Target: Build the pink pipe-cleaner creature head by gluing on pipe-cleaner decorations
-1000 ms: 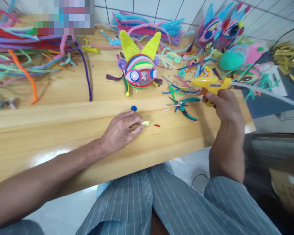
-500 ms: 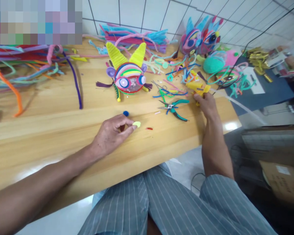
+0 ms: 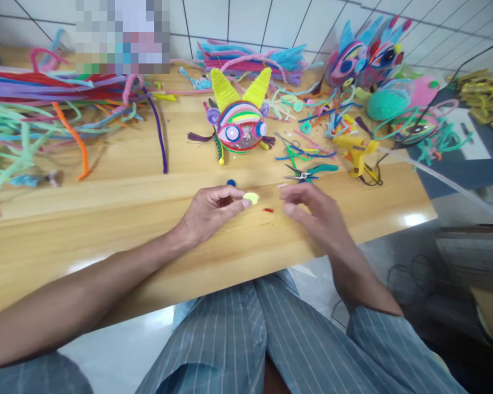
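Left hand (image 3: 208, 212) rests knuckles-up on the tabletop (image 3: 107, 219), its fingertips pinching a small yellow disc (image 3: 251, 197). Right hand (image 3: 312, 210) hovers just right of the disc, fingers loosely curled, holding nothing. Beyond the disc lie a blue dot (image 3: 231, 183), pliers (image 3: 308, 174) and a yellow glue gun (image 3: 356, 150); bare wood runs toward the near edge.

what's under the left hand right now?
The left hand rests on the wooden table, pinching a small yellow disc at its fingertips. A blue dot lies just behind. Anything beneath the palm is covered.
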Tool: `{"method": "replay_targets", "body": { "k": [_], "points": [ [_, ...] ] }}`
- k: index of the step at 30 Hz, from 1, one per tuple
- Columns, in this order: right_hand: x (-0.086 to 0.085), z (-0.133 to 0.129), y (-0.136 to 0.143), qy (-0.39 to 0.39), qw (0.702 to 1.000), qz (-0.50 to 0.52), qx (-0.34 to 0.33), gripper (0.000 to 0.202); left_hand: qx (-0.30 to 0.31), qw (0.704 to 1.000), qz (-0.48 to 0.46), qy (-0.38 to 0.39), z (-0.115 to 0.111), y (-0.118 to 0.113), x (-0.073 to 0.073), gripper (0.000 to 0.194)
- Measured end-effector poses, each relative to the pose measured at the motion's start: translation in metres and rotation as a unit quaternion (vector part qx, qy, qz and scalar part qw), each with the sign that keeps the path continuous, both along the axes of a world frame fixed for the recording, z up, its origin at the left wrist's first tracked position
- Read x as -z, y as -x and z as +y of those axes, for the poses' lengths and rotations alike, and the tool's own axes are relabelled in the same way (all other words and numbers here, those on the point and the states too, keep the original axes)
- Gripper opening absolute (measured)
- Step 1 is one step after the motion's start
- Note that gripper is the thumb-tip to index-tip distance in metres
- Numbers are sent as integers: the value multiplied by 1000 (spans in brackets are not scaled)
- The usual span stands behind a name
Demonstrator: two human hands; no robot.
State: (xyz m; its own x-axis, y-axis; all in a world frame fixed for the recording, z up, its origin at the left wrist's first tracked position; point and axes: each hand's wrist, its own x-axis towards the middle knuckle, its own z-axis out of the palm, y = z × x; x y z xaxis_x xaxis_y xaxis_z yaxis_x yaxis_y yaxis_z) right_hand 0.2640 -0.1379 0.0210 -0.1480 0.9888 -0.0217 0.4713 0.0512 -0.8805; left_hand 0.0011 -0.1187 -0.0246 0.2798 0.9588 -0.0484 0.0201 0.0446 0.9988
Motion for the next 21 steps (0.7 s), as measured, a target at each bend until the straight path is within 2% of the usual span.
{"method": "replay_targets", "body": {
  "k": [2, 5, 9, 13, 21],
  "points": [
    [4, 8, 27, 47, 996, 55, -48, 29, -1, 1000, -18, 21, -1, 1, -3, 40],
    [14, 20, 47, 78, 989, 112, -61, 34, 0, 999, -26, 32, 0, 3, -6, 41],
    [20, 24, 51, 80, 989, 112, -44, 41, 9, 998, -29, 46, 0, 2, -6, 40],
    [18, 21, 52, 78, 991, 98, -49, 41, -9, 995, -80, 53, -1, -2, -6, 48],
    [23, 21, 54, 24, 996, 74, -43, 25, 20, 997, -63, 42, 1, 0, -8, 45]
  ]
}}
